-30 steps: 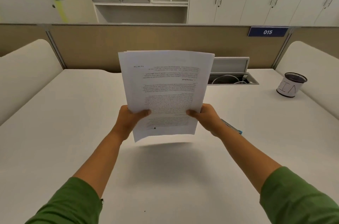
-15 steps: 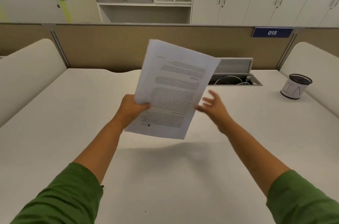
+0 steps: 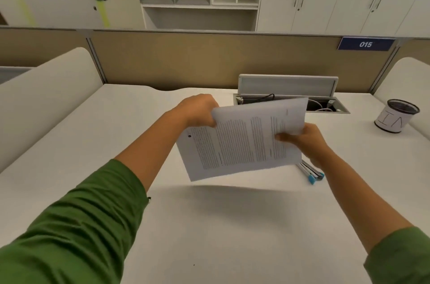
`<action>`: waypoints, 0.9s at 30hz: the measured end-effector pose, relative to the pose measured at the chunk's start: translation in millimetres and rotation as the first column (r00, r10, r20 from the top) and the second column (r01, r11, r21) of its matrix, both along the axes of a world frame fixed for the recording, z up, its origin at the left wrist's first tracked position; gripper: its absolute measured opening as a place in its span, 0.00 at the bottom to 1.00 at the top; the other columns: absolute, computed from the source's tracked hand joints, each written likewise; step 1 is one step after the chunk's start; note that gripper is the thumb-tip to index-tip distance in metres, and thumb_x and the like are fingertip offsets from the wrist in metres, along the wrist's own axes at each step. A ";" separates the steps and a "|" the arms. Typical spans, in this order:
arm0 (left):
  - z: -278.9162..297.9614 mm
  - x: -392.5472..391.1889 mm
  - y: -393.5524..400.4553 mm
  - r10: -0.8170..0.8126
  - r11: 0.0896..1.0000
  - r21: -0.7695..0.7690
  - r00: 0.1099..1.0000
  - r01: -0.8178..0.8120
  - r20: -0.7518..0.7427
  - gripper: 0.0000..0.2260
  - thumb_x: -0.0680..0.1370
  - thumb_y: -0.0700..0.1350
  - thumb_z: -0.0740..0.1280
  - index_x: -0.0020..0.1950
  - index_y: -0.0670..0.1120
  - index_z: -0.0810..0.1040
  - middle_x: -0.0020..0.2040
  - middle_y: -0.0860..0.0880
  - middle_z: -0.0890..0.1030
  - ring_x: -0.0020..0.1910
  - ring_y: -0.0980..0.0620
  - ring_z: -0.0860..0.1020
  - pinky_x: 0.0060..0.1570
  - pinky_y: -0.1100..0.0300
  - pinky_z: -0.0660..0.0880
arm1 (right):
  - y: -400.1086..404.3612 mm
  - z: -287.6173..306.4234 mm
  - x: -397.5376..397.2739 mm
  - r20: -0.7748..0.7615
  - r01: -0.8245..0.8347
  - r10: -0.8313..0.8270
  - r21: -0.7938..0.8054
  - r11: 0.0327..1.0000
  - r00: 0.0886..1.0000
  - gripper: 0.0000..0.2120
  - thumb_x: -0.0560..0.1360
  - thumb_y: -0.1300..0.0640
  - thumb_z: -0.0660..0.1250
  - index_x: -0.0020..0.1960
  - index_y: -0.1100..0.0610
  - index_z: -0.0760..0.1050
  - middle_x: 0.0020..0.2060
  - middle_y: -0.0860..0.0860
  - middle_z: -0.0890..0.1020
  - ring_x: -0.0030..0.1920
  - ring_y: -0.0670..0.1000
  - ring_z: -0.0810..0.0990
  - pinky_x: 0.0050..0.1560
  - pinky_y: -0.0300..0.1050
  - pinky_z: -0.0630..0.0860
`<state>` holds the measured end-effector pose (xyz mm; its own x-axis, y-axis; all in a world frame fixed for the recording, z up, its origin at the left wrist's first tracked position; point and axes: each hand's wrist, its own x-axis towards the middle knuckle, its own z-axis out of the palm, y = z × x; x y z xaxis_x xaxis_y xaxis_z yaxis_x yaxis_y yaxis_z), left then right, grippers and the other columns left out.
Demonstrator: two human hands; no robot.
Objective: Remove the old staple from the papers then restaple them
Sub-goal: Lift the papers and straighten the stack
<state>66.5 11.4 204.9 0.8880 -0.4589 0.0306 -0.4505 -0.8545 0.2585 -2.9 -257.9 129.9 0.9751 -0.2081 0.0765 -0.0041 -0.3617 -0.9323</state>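
Note:
A stack of printed white papers point(image 3: 239, 144) is held above the white desk point(image 3: 209, 225), turned sideways so the text lines run vertically. My left hand point(image 3: 197, 111) grips the stack's far left corner. My right hand point(image 3: 307, 141) pinches the right edge, thumb on top. A small dark dot shows on the top sheet near its left corner. A stapler point(image 3: 313, 173) with light blue ends lies on the desk, partly hidden under the papers and my right hand. No staple is visible at this distance.
An open cable tray point(image 3: 288, 95) with a raised lid is set into the desk's far side. A black mesh cup point(image 3: 395, 118) wrapped in white paper stands at the far right. A tan partition point(image 3: 209, 60) and white side panels bound the desk.
The papers have turned from upright to sideways and come down lower. My right hand, which had let go half a second ago, now holds the right edge again. The stapler has come into view.

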 end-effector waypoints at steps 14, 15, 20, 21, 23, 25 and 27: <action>-121.8 -15.2 65.1 0.027 0.580 -0.670 0.833 -0.463 -0.552 0.11 0.70 0.31 0.71 0.51 0.40 0.81 0.47 0.45 0.83 0.45 0.48 0.82 0.46 0.59 0.80 | -12.5 -44.0 -12.3 0.013 0.037 -0.044 0.308 0.951 0.999 0.08 0.67 0.63 0.73 0.43 0.52 0.80 0.40 0.46 0.85 0.41 0.51 0.83 0.32 0.38 0.80; -126.9 -15.3 65.9 0.035 0.572 -0.673 0.834 -0.469 -0.551 0.10 0.70 0.31 0.70 0.49 0.41 0.82 0.46 0.47 0.83 0.43 0.51 0.82 0.43 0.61 0.80 | -12.3 -42.3 -11.1 0.021 0.028 -0.037 0.308 0.951 0.999 0.09 0.67 0.63 0.73 0.43 0.51 0.80 0.40 0.46 0.85 0.42 0.51 0.83 0.32 0.38 0.80; -143.4 -17.2 68.1 0.121 0.548 -0.671 0.841 -0.499 -0.527 0.09 0.70 0.29 0.70 0.48 0.37 0.81 0.45 0.44 0.82 0.43 0.47 0.81 0.45 0.60 0.77 | -10.2 -50.1 -7.6 0.024 0.025 -0.033 0.292 0.956 0.999 0.09 0.68 0.64 0.72 0.47 0.55 0.79 0.46 0.52 0.84 0.45 0.56 0.82 0.42 0.49 0.81; -148.5 -19.5 67.7 0.138 0.561 -0.653 0.835 -0.509 -0.533 0.09 0.70 0.29 0.69 0.49 0.35 0.81 0.46 0.43 0.82 0.44 0.45 0.80 0.46 0.59 0.77 | -8.3 -55.2 -8.4 0.006 0.030 -0.033 0.283 0.959 0.999 0.09 0.69 0.64 0.72 0.48 0.57 0.79 0.47 0.54 0.83 0.46 0.58 0.82 0.45 0.53 0.81; -158.8 -25.2 65.2 0.158 0.575 -0.614 0.810 -0.540 -0.565 0.10 0.71 0.28 0.68 0.52 0.33 0.79 0.47 0.42 0.81 0.47 0.43 0.80 0.49 0.54 0.77 | -5.3 -63.8 -10.8 -0.028 0.047 -0.041 0.272 0.961 0.999 0.12 0.69 0.64 0.72 0.51 0.60 0.78 0.48 0.57 0.82 0.48 0.60 0.80 0.49 0.55 0.79; -164.1 -27.6 64.1 0.167 0.578 -0.604 0.804 -0.548 -0.570 0.12 0.72 0.29 0.68 0.55 0.33 0.79 0.49 0.42 0.81 0.48 0.43 0.79 0.51 0.52 0.77 | -4.6 -64.9 -10.2 -0.036 0.059 -0.051 0.271 0.961 0.998 0.13 0.68 0.64 0.73 0.52 0.61 0.77 0.48 0.57 0.81 0.48 0.60 0.80 0.50 0.55 0.78; -162.6 -24.6 63.3 0.182 0.564 -0.638 0.833 -0.524 -0.523 0.11 0.72 0.30 0.68 0.54 0.35 0.80 0.49 0.42 0.82 0.47 0.45 0.79 0.51 0.54 0.77 | -6.1 -58.3 -6.8 -0.017 0.057 -0.054 0.275 0.960 0.998 0.12 0.68 0.64 0.73 0.50 0.59 0.78 0.47 0.56 0.82 0.47 0.59 0.80 0.49 0.55 0.78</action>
<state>41.8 74.7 42.3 0.9855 -0.0719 -0.1538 0.1187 -0.3556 0.9271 -9.7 -264.0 71.6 0.9619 -0.2734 -0.0005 -0.0262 -0.0904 -0.9956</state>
